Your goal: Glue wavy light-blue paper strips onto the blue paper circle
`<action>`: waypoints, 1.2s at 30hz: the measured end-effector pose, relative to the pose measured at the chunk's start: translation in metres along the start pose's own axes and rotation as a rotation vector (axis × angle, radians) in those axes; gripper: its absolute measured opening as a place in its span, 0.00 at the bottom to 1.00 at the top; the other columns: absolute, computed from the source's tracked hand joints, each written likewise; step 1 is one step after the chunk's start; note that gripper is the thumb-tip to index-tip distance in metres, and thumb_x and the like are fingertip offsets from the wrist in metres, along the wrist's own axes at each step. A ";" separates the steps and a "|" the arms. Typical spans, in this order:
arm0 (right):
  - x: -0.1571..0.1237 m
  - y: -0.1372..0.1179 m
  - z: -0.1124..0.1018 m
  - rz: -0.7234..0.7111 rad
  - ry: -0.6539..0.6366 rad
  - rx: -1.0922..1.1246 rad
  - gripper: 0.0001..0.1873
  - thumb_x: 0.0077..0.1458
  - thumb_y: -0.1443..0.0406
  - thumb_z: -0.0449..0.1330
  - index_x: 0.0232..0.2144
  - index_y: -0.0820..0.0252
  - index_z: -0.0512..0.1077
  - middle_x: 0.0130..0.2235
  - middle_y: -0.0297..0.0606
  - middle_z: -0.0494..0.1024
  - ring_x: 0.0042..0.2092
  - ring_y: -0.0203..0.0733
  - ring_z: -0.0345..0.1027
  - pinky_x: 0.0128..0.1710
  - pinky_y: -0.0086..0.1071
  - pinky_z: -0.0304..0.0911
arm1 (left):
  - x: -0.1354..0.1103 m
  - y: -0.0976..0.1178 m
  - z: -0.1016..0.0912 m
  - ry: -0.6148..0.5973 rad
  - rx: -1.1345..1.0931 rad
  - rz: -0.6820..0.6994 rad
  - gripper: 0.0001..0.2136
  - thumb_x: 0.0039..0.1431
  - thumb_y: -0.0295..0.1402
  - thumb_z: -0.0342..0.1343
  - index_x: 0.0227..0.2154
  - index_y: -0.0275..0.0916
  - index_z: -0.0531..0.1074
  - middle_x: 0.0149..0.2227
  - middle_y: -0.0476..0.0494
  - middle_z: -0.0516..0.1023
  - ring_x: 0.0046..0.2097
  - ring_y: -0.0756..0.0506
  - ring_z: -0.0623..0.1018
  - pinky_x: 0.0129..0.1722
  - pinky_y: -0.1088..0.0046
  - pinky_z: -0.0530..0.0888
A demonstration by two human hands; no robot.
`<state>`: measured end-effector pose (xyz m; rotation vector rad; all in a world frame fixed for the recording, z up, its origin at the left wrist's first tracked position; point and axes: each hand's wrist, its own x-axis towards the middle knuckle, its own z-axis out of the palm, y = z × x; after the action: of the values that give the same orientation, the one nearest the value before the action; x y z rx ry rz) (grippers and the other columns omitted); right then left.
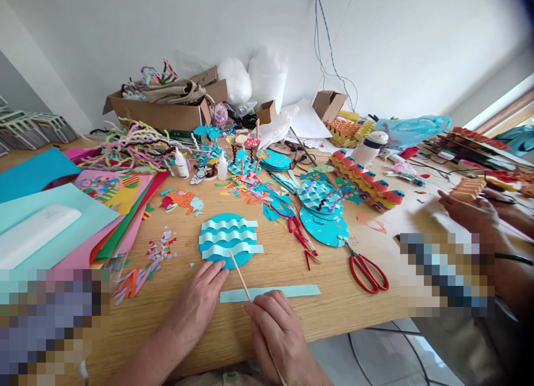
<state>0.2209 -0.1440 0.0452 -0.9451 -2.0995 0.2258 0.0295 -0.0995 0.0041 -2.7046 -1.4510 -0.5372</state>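
Head view: a blue disc (243, 257) lies flat on the wooden worktop (334, 297), crossed by three pale wavy strips (229, 237) whose ends overhang its rim on the right. Bare wood opens to the disc's right and on its near side, reaching as far as the worktop's front edge, which slants away below the red-handled scissors (369, 272); these rest well to the right of the disc. Within that room, one flat pale strip (287, 291) lies just nearer than the disc. Left of the disc the clear patch is narrower, bounded by paper snippets (161, 250) and, farther out, coloured sheets (125, 219). Beyond the disc, scraps (250, 188) and two white bottles (181, 163) crowd the surface; to its right and slightly beyond, red strips (300, 236) border a pile of decorated blue discs (323, 230).

The wearer's hands are apart, both on the near side of the disc. The left hand (200, 297) has its fingers extended, fingertips touching the disc's near left rim. The right hand (275, 319), nearer than the flat strip, is closed around a thin wooden stick (241, 273), whose tip meets the nearest wavy strip; whether it presses there cannot be told. Far right of the disc, another person's hands (471, 213) hold an orange ridged piece (469, 189).
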 end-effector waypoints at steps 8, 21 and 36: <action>-0.010 0.008 -0.016 0.035 0.101 -0.035 0.17 0.52 0.79 0.50 0.42 0.63 0.66 0.34 0.43 0.71 0.34 0.41 0.63 0.34 0.38 0.61 | 0.015 0.011 -0.029 0.196 -0.088 0.024 0.17 0.59 0.21 0.38 0.46 0.36 0.67 0.43 0.41 0.74 0.44 0.47 0.74 0.44 0.70 0.73; -0.024 0.019 -0.007 0.072 0.096 -0.044 0.17 0.53 0.78 0.49 0.43 0.63 0.65 0.34 0.42 0.70 0.33 0.40 0.62 0.31 0.35 0.62 | 0.061 -0.005 -0.044 -0.051 -0.017 0.023 0.07 0.54 0.21 0.50 0.30 0.37 0.71 0.32 0.45 0.73 0.38 0.44 0.71 0.39 0.65 0.72; -0.021 0.019 -0.004 0.062 0.107 -0.009 0.15 0.52 0.79 0.49 0.42 0.65 0.65 0.33 0.43 0.69 0.32 0.40 0.60 0.30 0.35 0.60 | 0.059 0.012 -0.030 -0.348 -0.230 -0.431 0.18 0.56 0.16 0.39 0.46 0.38 0.61 0.45 0.40 0.75 0.46 0.44 0.75 0.41 0.70 0.71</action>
<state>0.2424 -0.1457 0.0272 -1.0067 -1.9772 0.1938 0.0602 -0.0646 0.0527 -2.7590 -2.2178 -0.2594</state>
